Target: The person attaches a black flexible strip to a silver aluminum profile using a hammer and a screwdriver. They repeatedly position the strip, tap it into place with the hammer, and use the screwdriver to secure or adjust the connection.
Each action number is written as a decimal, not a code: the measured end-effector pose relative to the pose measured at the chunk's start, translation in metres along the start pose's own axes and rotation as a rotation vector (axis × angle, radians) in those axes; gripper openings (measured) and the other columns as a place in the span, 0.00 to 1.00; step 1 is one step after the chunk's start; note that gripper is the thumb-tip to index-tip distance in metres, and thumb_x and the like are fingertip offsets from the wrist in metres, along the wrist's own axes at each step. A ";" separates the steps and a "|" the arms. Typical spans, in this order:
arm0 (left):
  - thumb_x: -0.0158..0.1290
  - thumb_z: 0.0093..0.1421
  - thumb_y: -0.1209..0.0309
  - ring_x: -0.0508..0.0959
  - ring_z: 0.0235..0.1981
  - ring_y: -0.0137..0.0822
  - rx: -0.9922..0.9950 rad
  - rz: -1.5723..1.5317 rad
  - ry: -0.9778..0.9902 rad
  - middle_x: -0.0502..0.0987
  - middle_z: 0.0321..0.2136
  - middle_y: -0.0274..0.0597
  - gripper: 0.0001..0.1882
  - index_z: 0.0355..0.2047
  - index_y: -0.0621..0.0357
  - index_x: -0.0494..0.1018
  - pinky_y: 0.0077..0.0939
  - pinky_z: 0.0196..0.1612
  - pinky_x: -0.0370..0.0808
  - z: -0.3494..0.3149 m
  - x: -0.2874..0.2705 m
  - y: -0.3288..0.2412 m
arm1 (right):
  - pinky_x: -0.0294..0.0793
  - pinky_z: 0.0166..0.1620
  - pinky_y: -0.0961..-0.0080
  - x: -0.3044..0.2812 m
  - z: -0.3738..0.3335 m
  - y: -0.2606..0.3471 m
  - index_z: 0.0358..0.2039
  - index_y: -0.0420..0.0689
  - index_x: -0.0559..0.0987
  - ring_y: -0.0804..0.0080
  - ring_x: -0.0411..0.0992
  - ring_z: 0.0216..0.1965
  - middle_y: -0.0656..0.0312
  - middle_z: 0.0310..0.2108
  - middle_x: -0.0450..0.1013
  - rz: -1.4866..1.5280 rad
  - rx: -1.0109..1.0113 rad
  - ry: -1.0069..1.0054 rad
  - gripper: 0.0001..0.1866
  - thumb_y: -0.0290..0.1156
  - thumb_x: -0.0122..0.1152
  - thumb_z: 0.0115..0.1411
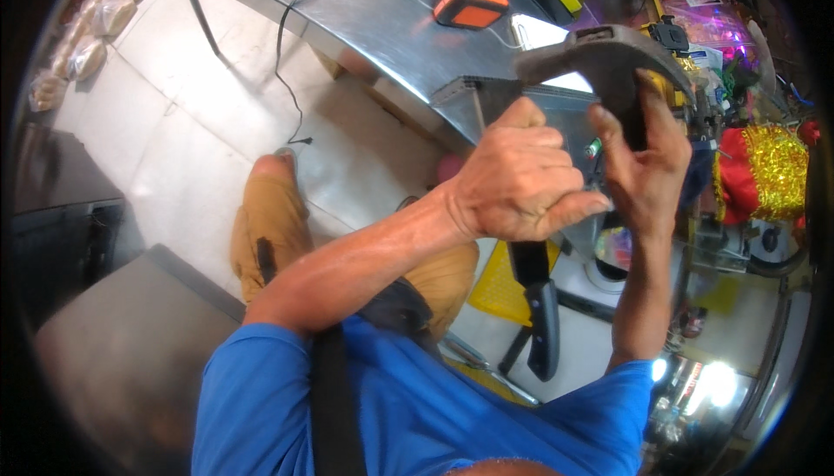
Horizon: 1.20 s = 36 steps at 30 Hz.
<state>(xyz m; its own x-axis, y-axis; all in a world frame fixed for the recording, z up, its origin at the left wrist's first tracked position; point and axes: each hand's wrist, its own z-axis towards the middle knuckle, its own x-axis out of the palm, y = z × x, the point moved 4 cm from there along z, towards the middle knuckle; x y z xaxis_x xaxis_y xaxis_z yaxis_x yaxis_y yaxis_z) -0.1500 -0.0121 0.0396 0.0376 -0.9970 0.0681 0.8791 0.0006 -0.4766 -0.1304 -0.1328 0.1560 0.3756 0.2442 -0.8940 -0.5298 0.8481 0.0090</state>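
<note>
Held a curved tool (608,50) in the right fingers (662,120), with its arched head just beyond them. Crooked thumb and index wide apart around the dark part under the arch; could not tell the pose of the other right fingers. Judged the tool heavy, stiff and hardly fragile, probably top-heavy, so best taken under the arch, clear of the tapering end. Showed dull grey, worn-looking metal, with a slot in the top of the arch.

Curled the left fingers (534,150) into a fist, apparently around the blade of a knife (543,333), with the thumb stretched toward the right fingers. Had the smooth black handle hanging below the fist, nearer the body. Guessed at a flat, stiff knife of moderate weight, perhaps slippery and certainly risky by the blade, safer by the contoured handle.

Saw beyond the left fingers a smooth, glossy metal surface (373,33), bearing a boxy orange and black case (473,5). Noticed a thin black cable (301,141) trailing off to their left, down over pale floor tiles (187,142). Found perforated yellow plastic (499,285) below the left fingers, and glittery, crinkled red and gold cloth (777,168) to the right of the right fingers.
</note>
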 end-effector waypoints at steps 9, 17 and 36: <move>0.62 0.62 0.57 0.65 0.18 0.37 -0.002 -0.025 -0.017 0.64 0.14 0.33 0.21 0.16 0.50 0.70 0.33 0.35 0.61 -0.001 -0.003 0.001 | 0.78 0.48 0.73 -0.002 0.001 0.001 0.54 0.32 0.78 0.67 0.80 0.44 0.50 0.46 0.81 0.055 0.069 0.007 0.22 0.24 0.70 0.60; 0.62 0.62 0.56 0.65 0.18 0.37 -0.009 -0.036 -0.018 0.64 0.14 0.33 0.22 0.16 0.50 0.70 0.33 0.35 0.61 0.002 -0.005 0.002 | 0.79 0.48 0.73 -0.003 0.003 0.007 0.55 0.33 0.77 0.67 0.81 0.44 0.49 0.46 0.81 0.045 0.054 0.005 0.23 0.25 0.69 0.60; 0.62 0.62 0.54 0.66 0.18 0.36 -0.027 -0.064 0.010 0.65 0.13 0.32 0.22 0.15 0.49 0.72 0.32 0.35 0.61 0.001 -0.004 0.004 | 0.78 0.49 0.71 -0.012 0.003 -0.001 0.57 0.33 0.77 0.71 0.80 0.44 0.51 0.45 0.82 0.046 0.149 -0.113 0.24 0.26 0.69 0.62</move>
<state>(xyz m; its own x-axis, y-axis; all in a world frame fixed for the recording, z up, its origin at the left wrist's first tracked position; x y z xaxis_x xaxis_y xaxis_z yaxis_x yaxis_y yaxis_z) -0.1462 -0.0084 0.0379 -0.0227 -0.9956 0.0907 0.8662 -0.0649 -0.4955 -0.1318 -0.1355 0.1678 0.4410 0.3289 -0.8351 -0.4335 0.8928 0.1227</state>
